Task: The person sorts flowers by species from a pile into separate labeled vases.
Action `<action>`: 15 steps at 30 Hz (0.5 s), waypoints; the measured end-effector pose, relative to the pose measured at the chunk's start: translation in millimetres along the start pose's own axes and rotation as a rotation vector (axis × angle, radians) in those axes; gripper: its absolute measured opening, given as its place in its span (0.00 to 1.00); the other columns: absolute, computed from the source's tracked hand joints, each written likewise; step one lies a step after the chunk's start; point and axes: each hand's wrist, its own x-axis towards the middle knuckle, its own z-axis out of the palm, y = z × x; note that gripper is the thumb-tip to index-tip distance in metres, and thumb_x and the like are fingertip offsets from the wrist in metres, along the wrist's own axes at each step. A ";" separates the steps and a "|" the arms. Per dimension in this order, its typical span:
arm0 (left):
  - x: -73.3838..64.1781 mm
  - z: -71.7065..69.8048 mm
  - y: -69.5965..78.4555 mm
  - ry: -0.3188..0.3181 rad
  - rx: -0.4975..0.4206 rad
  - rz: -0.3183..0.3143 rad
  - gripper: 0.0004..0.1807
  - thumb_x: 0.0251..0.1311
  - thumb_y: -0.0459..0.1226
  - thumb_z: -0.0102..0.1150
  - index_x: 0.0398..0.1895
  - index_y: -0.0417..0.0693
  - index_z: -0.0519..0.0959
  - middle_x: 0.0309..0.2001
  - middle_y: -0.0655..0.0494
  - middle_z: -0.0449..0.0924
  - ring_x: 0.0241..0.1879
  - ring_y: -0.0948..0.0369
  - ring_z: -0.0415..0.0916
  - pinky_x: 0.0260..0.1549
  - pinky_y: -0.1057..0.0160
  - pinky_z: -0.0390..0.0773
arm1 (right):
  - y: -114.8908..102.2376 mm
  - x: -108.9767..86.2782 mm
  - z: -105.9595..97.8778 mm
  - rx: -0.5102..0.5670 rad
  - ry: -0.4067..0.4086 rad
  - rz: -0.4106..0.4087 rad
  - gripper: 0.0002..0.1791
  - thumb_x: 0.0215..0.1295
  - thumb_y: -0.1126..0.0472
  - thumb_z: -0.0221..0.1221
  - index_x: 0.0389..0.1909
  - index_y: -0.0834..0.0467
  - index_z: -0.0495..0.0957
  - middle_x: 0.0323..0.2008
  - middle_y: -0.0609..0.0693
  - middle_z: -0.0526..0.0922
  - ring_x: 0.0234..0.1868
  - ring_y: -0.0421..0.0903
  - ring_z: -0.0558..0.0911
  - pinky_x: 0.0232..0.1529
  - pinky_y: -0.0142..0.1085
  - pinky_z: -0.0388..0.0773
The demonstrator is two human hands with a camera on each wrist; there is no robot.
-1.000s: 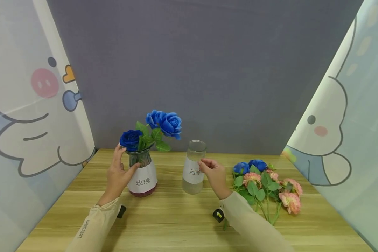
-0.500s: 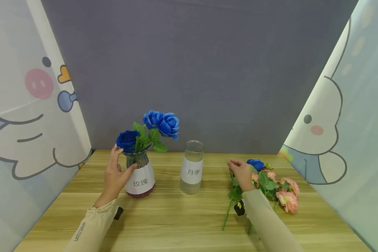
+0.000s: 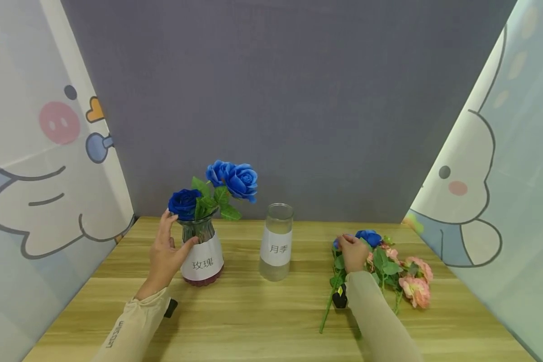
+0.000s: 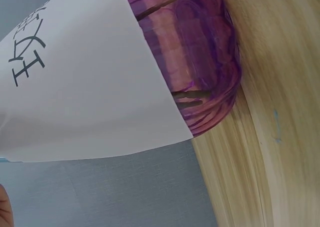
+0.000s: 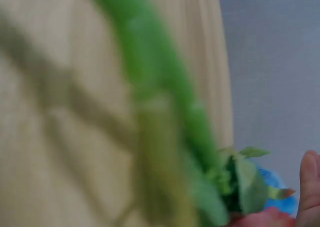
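Observation:
My left hand [image 3: 167, 251] holds the vase [image 3: 202, 269] at the left, its thumb on the front and fingers by the rim. The vase carries a white label, and its purple base [image 4: 212, 62] shows in the left wrist view. Several blue roses [image 3: 241, 180] with green leaves stand in it. My right hand [image 3: 354, 253] is over a blue rose [image 3: 336, 243] lying at the right, fingertips at its petals; the hand hides much of the bloom, and whether it grips cannot be seen. A blurred green stem [image 5: 145, 62] crosses the right wrist view.
A clear glass vase [image 3: 275, 271] with a white label stands between my hands. Right of my right hand lie another blue rose [image 3: 368, 237] and several pink flowers [image 3: 415, 290]. Everything stands on a wooden table [image 3: 262, 322], with a grey panel [image 3: 289, 110] behind.
My right hand has left the clear vase's label and moved right to the lying blue rose, then shifted slightly further right. My left hand stays at the left vase.

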 end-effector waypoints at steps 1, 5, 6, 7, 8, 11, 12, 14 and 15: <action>-0.5 -0.3 0.0 -0.002 0.001 -0.001 0.38 0.58 0.56 0.58 0.60 0.34 0.67 0.66 0.30 0.59 0.16 0.76 0.49 0.16 0.71 0.58 | 2.3 -1.4 1.1 -0.004 0.009 0.010 0.16 0.65 0.61 0.60 0.44 0.70 0.81 0.34 0.64 0.84 0.34 0.53 0.82 0.35 0.39 0.77; -1.0 -1.2 0.3 -0.008 0.012 -0.005 0.37 0.58 0.53 0.61 0.60 0.35 0.67 0.67 0.31 0.60 0.16 0.75 0.49 0.16 0.71 0.58 | 10.3 -4.8 2.8 -0.079 0.008 0.068 0.16 0.64 0.63 0.60 0.45 0.73 0.80 0.35 0.66 0.84 0.33 0.52 0.82 0.33 0.40 0.78; -0.9 -1.3 0.4 -0.010 0.015 -0.005 0.37 0.58 0.53 0.62 0.60 0.35 0.67 0.67 0.31 0.59 0.16 0.74 0.50 0.17 0.71 0.58 | 12.5 -4.4 2.8 -0.106 0.002 0.077 0.16 0.64 0.63 0.60 0.45 0.74 0.79 0.35 0.66 0.84 0.32 0.53 0.82 0.33 0.42 0.79; -0.8 -1.4 0.4 -0.012 0.018 -0.007 0.36 0.58 0.52 0.62 0.61 0.35 0.67 0.67 0.31 0.59 0.16 0.74 0.50 0.17 0.71 0.58 | 13.9 -4.0 2.5 -0.134 -0.005 0.085 0.17 0.64 0.63 0.60 0.45 0.74 0.79 0.35 0.66 0.84 0.32 0.54 0.83 0.32 0.43 0.79; -0.7 -1.5 0.4 -0.012 0.023 -0.008 0.36 0.58 0.52 0.62 0.61 0.36 0.67 0.67 0.31 0.59 0.16 0.74 0.50 0.17 0.71 0.59 | 15.3 -3.2 2.1 -0.154 -0.009 0.093 0.17 0.63 0.63 0.60 0.45 0.74 0.79 0.35 0.66 0.84 0.31 0.54 0.83 0.32 0.44 0.79; -0.6 -1.3 0.1 -0.013 0.034 -0.011 0.36 0.58 0.52 0.62 0.61 0.35 0.67 0.67 0.31 0.59 0.17 0.74 0.50 0.18 0.71 0.59 | 18.5 0.8 0.3 -0.183 -0.021 0.117 0.16 0.62 0.63 0.61 0.42 0.74 0.81 0.27 0.62 0.84 0.24 0.49 0.82 0.28 0.41 0.78; -0.6 -1.0 0.1 -0.012 0.038 -0.011 0.37 0.58 0.52 0.62 0.61 0.35 0.67 0.67 0.31 0.59 0.17 0.74 0.51 0.18 0.72 0.59 | 19.2 2.2 -0.5 -0.187 -0.021 0.141 0.15 0.61 0.63 0.61 0.39 0.74 0.81 0.23 0.60 0.84 0.21 0.47 0.80 0.25 0.40 0.77; -0.9 -0.6 0.0 -0.011 0.043 -0.013 0.37 0.58 0.53 0.62 0.60 0.35 0.67 0.67 0.31 0.60 0.17 0.74 0.51 0.18 0.72 0.59 | 19.8 4.6 -2.2 -0.133 -0.028 0.218 0.14 0.58 0.65 0.62 0.37 0.76 0.81 0.17 0.54 0.82 0.17 0.42 0.78 0.22 0.36 0.75; -1.0 -0.5 0.1 -0.010 0.046 -0.013 0.37 0.58 0.54 0.62 0.60 0.35 0.67 0.66 0.31 0.60 0.17 0.74 0.51 0.18 0.72 0.59 | 20.2 5.8 -3.1 -0.102 -0.030 0.258 0.15 0.57 0.66 0.62 0.37 0.77 0.80 0.15 0.52 0.81 0.15 0.40 0.77 0.20 0.34 0.74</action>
